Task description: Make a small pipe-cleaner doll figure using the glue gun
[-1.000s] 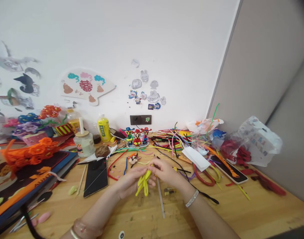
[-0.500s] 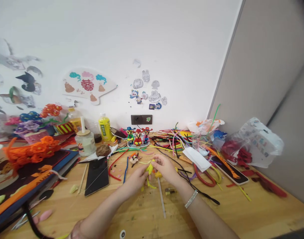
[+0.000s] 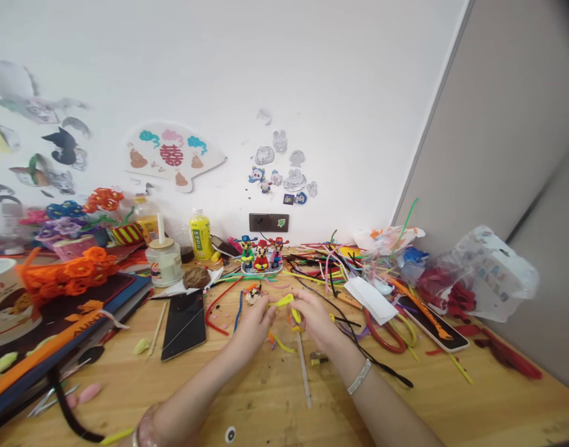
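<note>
Between my two hands a yellow pipe cleaner [image 3: 285,300] is bent into a loop, above the middle of the wooden table. My left hand [image 3: 256,323] pinches it from the left. My right hand [image 3: 313,315] grips it from the right, with part of the yellow hanging below its fingers. Just under the right hand lies a pale stick [image 3: 304,369] with something yellow at its top end. Another yellow strip [image 3: 283,344] curves on the table below the hands. Behind the left hand is a small figure's head [image 3: 252,294], partly covered.
A black phone [image 3: 184,326] lies left of my hands. Three small figures [image 3: 261,254] stand on a tray at the back. Many coloured pipe cleaners [image 3: 312,264] are heaped at back right, near a white packet [image 3: 371,299] and plastic bag [image 3: 503,273]. A candle jar [image 3: 164,264] stands back left.
The yellow bundle pressed between my fingers now shows as a loop held between hands that are slightly farther apart. The camera view has shifted a little to the left.
</note>
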{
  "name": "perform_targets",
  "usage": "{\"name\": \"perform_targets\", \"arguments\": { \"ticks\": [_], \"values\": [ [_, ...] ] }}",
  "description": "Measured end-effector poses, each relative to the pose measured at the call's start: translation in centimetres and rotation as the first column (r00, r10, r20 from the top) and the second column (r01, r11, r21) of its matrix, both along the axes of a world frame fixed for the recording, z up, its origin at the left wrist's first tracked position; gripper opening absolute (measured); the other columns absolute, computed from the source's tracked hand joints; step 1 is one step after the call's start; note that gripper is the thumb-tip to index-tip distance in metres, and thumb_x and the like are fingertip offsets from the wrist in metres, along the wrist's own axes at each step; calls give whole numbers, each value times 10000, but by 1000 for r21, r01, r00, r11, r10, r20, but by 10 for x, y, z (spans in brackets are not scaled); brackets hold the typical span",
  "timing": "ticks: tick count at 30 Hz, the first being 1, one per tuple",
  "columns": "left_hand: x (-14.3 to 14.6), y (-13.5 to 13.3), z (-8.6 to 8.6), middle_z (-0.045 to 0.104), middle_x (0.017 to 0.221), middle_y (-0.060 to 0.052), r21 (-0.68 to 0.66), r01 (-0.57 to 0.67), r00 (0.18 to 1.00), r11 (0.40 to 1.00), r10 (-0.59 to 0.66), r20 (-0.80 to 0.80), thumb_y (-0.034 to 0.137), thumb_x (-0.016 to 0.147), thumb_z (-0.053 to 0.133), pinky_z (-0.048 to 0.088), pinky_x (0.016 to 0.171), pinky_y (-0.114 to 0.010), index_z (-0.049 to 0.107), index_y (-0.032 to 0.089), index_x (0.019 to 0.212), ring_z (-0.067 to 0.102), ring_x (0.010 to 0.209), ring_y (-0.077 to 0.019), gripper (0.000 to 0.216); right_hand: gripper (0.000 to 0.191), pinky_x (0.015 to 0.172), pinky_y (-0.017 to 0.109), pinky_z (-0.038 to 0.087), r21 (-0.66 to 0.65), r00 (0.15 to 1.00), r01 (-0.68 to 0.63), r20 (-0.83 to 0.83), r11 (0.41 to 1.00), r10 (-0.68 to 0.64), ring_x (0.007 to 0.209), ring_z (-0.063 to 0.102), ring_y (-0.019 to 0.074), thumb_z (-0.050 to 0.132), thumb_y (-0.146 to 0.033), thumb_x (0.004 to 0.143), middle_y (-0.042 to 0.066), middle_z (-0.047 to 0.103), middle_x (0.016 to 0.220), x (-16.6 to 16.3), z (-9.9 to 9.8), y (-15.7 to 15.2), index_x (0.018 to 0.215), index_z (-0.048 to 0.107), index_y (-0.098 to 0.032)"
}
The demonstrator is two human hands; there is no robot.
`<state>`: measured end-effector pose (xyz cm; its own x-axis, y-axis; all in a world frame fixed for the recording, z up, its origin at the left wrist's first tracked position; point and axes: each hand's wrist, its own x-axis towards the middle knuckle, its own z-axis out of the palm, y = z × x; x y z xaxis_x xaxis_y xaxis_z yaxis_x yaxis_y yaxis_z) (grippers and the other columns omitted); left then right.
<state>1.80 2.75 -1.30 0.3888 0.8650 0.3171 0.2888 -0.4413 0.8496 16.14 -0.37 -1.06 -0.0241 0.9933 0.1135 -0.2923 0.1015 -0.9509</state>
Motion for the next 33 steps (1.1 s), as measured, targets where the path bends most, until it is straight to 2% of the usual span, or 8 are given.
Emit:
{"name": "perform_targets", "arguments": {
  "ticks": [5,10,13,17,22,26,30,33],
  "values": [
    [-3,-2,10,486,664,9,62,0,998,998,4,-56,268,746,451,347,673,-291,500,207,699,451,670,-178,92,209,425,146,297,-68,948,-233,-240,970,210,414,263,36,565,-173,696,-94,332,516,13,8,-2,904,541,-179],
    [-3,1,4,499,617,13,84,5,996,996,3,-94,277,774,414,375,643,-283,505,195,702,477,643,-170,142,282,531,160,372,7,901,-254,-361,967,239,553,434,44,624,-205,692,-36,483,693,16,12,-4,965,551,-200],
    [-2,3,0,559,684,-16,100,3,993,995,9,-115,277,791,390,400,670,-298,528,176,777,519,688,-181,171,314,586,192,398,63,967,-165,-187,984,174,605,480,66,660,-211,651,-20,526,728,11,11,-4,955,585,-190],
    [-3,-1,2,585,1021,-72,172,36,983,985,-4,-182,239,781,437,395,813,-316,476,184,1056,537,929,-200,284,213,470,198,359,174,975,117,166,978,-146,463,435,65,600,-353,693,-45,490,562,7,8,-1,779,618,-159],
    [-6,-5,2,606,946,-96,387,72,872,919,130,-472,263,801,447,436,771,-316,554,174,964,566,893,-214,214,300,379,184,275,200,945,164,249,966,-212,367,375,58,535,-435,724,-59,455,451,6,4,0,659,582,-147],
    [-8,-5,-2,617,937,-99,494,118,802,861,211,-559,138,796,401,445,738,-309,578,180,995,574,882,-212,270,325,360,180,230,222,929,202,266,954,-258,344,321,54,499,-455,747,-72,421,407,5,1,0,670,570,-148],
    [-6,-6,-1,640,970,-92,370,157,908,916,14,-419,187,817,376,431,769,-314,557,204,1096,577,898,-210,334,347,366,185,222,244,902,285,258,927,-346,355,305,60,471,-483,758,-77,384,404,13,-1,5,651,540,-159],
    [-4,-5,5,675,794,-86,68,149,985,986,-142,-98,360,822,380,448,723,-320,609,161,1014,603,796,-216,359,359,384,191,233,270,862,378,246,886,-443,386,309,69,448,-506,764,-76,362,442,23,-3,11,655,513,-170]
  ]
}}
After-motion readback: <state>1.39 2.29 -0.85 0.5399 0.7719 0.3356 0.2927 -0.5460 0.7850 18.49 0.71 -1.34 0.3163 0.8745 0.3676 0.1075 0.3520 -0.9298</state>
